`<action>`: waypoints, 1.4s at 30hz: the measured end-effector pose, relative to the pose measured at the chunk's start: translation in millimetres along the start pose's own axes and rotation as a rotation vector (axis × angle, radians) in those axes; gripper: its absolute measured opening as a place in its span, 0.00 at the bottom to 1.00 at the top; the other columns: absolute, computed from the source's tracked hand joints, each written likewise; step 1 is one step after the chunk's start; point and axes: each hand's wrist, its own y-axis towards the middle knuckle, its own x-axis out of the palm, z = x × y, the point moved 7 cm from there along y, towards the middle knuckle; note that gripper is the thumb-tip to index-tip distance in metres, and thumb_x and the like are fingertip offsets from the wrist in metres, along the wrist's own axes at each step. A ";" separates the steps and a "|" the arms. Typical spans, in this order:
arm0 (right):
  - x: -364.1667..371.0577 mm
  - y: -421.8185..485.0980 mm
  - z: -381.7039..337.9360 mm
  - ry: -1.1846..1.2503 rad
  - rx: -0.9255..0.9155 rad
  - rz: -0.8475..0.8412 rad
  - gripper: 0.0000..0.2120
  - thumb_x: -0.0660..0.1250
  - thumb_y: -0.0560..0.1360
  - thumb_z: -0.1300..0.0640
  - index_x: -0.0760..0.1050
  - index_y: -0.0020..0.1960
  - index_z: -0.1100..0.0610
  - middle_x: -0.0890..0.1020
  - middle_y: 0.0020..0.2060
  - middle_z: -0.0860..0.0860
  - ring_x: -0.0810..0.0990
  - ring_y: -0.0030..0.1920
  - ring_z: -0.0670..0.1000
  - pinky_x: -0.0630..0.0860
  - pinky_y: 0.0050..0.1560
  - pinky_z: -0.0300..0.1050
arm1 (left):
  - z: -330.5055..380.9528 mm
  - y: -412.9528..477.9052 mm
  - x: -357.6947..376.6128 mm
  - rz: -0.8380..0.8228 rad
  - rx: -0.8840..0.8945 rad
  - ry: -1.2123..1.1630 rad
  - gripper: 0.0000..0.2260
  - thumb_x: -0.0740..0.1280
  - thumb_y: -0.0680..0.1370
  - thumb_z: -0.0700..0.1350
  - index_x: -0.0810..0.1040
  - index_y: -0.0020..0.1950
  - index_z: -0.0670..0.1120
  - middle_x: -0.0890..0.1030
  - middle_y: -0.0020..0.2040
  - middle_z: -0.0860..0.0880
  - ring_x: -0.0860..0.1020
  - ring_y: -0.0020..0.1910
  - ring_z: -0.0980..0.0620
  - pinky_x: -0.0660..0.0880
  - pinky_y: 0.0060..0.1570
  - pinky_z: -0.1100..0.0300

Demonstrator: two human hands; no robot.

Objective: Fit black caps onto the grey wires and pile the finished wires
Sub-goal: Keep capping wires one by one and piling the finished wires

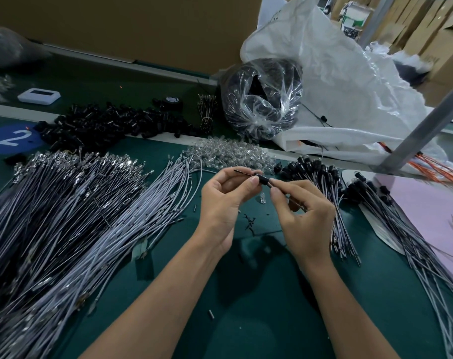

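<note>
In the middle of the frame, the left hand (225,200) pinches a thin wire (242,172). The right hand (300,216) pinches the black cap (263,180) on it. Grey wires (142,216) lie at the left. Capped wires (323,182) are piled at the right. Loose caps (111,125) sit at the upper left.

Bare green mat (246,307) only in the near-centre strip. Left side blocked by a wide spread of grey wires (65,216); right by the capped wires (336,203). Behind: clear bulbs (228,154), black caps (111,125), a bag of black parts (261,99), a white sack (349,86). Slanted metal post (427,125) across far right.
</note>
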 end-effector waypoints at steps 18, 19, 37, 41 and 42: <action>4.0 -1.7 0.8 -0.055 -0.054 -0.049 0.06 0.68 0.76 0.61 0.82 0.44 0.60 0.80 0.37 0.49 0.76 0.37 0.45 0.72 0.38 0.36 | 0.0 -1.3 1.3 0.006 -0.015 -0.032 0.23 0.70 0.74 0.30 0.68 0.63 0.47 0.86 0.46 0.43 0.84 0.45 0.50 0.80 0.47 0.62; 3.4 -1.4 0.2 -0.053 -0.060 -0.042 0.04 0.69 0.76 0.62 0.83 0.44 0.60 0.80 0.37 0.49 0.76 0.37 0.43 0.72 0.37 0.36 | 0.5 -0.8 1.1 0.004 -0.011 -0.029 0.23 0.70 0.74 0.30 0.68 0.63 0.47 0.86 0.46 0.43 0.84 0.44 0.50 0.80 0.47 0.62; -2.8 -0.9 -2.7 -0.071 -0.050 0.021 0.02 0.74 0.72 0.63 0.83 0.42 0.58 0.81 0.34 0.48 0.75 0.31 0.46 0.71 0.33 0.36 | -3.5 -1.0 1.1 0.008 0.028 0.058 0.23 0.74 0.72 0.34 0.72 0.63 0.46 0.85 0.44 0.47 0.84 0.45 0.50 0.80 0.51 0.56; -1.8 -1.3 -3.3 -0.086 -0.053 0.015 0.02 0.74 0.72 0.63 0.84 0.42 0.58 0.80 0.34 0.48 0.74 0.31 0.45 0.69 0.33 0.35 | -4.5 -1.0 0.2 0.016 0.017 0.083 0.23 0.76 0.69 0.35 0.75 0.61 0.45 0.86 0.47 0.45 0.84 0.48 0.50 0.79 0.53 0.59; -1.6 -1.7 -3.8 -0.089 -0.057 0.012 0.02 0.74 0.72 0.63 0.84 0.42 0.58 0.80 0.34 0.48 0.74 0.31 0.45 0.69 0.34 0.34 | -5.2 -1.3 -0.2 0.025 0.004 0.076 0.23 0.77 0.67 0.36 0.77 0.60 0.44 0.86 0.48 0.44 0.84 0.48 0.50 0.79 0.53 0.59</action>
